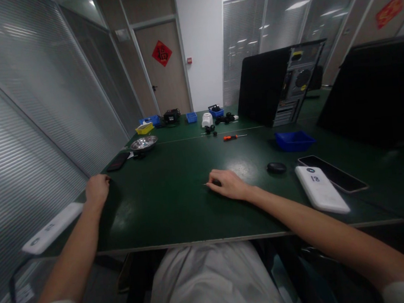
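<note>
My left hand (98,190) rests at the left edge of the green table (158,221), its fingers curled; what they hold, if anything, is hidden. Near the middle of the table, my right hand (228,184) lies with fingers curled round a small dark thing that I cannot make out, and a thin tip sticks out to the left of the fingertips. Beyond this hand is an orange and black screwdriver (231,138). To its right sits a black mouse (276,167).
A metal bowl (144,144) and a dark phone (118,161) are at the left. White power banks (321,189) lie on both sides, the right one against another phone (334,174). A blue tray (295,141) stands before a computer tower (263,89). Small bins line the back.
</note>
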`<state>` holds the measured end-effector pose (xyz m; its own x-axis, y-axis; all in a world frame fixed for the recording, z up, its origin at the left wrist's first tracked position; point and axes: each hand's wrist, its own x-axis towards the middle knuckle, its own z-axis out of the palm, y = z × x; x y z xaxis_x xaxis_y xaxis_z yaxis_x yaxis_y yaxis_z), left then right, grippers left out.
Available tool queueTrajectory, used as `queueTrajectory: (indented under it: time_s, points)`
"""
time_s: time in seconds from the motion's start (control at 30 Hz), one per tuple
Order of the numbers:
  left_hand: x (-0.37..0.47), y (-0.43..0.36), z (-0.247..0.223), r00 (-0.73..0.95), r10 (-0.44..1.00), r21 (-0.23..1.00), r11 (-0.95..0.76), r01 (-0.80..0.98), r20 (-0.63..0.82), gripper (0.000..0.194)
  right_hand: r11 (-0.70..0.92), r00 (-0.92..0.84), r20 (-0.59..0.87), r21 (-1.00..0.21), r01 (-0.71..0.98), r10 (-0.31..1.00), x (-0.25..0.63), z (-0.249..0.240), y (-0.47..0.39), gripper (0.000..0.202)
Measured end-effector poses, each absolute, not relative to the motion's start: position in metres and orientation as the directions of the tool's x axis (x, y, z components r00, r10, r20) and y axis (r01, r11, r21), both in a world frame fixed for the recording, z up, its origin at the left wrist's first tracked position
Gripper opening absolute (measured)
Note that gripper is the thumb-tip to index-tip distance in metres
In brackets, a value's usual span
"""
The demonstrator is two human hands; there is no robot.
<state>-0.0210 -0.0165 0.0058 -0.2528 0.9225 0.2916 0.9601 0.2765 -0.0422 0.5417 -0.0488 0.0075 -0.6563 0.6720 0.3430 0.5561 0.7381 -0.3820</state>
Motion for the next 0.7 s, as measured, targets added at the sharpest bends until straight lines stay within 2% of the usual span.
queueTrajectory:
  time_s: [0.17,0.43,0.7]
  points:
    - [-0.011,-0.020,0.009,-0.335,0.894,-0.002,0.352,0.936,0.297,0.036,0.744,-0.664,0.343,-0.380,0.549,0.665,0.542,0.009,-0.050,0.017]
    - [-0.004,-0.022,0.013,-0.345,0.893,-0.035,0.370,0.928,0.289,0.032,0.749,-0.656,0.363,-0.362,0.555,0.662,0.542,0.005,-0.048,0.017]
    - [-0.003,-0.025,0.016,-0.378,0.888,0.090,0.368,0.926,0.262,0.027,0.746,-0.663,0.344,-0.361,0.560,0.665,0.542,0.007,-0.050,0.018]
